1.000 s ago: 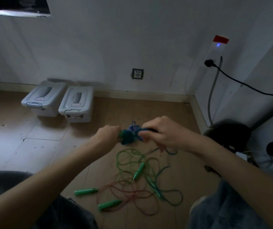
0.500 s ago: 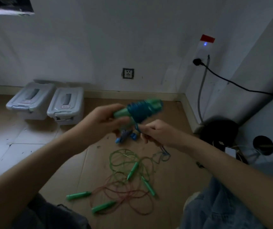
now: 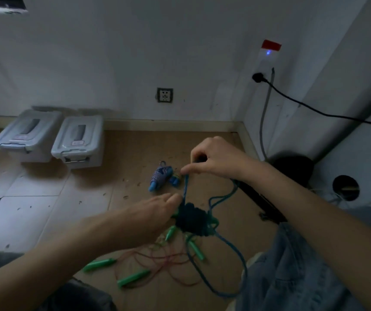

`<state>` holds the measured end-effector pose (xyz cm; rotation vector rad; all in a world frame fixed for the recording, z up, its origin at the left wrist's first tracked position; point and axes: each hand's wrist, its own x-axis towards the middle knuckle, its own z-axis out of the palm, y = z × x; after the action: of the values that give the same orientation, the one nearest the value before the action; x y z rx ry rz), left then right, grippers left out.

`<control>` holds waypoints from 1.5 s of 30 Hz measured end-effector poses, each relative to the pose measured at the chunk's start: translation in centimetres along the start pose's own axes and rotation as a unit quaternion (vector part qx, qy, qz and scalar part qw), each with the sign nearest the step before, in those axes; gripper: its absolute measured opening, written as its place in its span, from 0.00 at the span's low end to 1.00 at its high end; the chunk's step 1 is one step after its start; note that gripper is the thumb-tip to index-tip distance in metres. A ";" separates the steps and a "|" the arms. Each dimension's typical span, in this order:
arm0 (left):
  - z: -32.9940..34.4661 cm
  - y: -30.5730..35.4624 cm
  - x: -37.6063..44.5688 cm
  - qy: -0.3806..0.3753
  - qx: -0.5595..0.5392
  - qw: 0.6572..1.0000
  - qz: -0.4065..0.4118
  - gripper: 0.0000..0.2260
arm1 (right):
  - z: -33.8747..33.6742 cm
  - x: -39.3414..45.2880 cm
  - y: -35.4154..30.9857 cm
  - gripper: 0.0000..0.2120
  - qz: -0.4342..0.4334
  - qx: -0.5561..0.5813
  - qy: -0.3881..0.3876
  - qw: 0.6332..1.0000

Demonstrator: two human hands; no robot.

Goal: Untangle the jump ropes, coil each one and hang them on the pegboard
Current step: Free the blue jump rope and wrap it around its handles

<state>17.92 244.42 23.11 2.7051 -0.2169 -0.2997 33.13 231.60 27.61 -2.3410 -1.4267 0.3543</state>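
My left hand [image 3: 157, 212] grips the wound blue rope bundle [image 3: 192, 219] above the floor, my right hand [image 3: 213, 161] pinches its loose cord [image 3: 185, 187] above; no writing is readable.

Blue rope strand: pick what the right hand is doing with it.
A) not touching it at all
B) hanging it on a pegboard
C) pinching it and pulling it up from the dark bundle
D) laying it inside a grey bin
C: the right hand pinches the blue rope strand, which runs taut down to the dark bundle held at the left hand.
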 end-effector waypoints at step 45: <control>-7.8 -3.1 -2.6 -0.005 -0.488 0.872 0.035 0.14 | 2.3 -0.7 -1.6 0.23 -0.012 0.235 0.040 0.971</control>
<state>17.64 250.67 29.31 1.6836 -0.1143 -0.2927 30.58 232.04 26.28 -1.9308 -1.1779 0.5210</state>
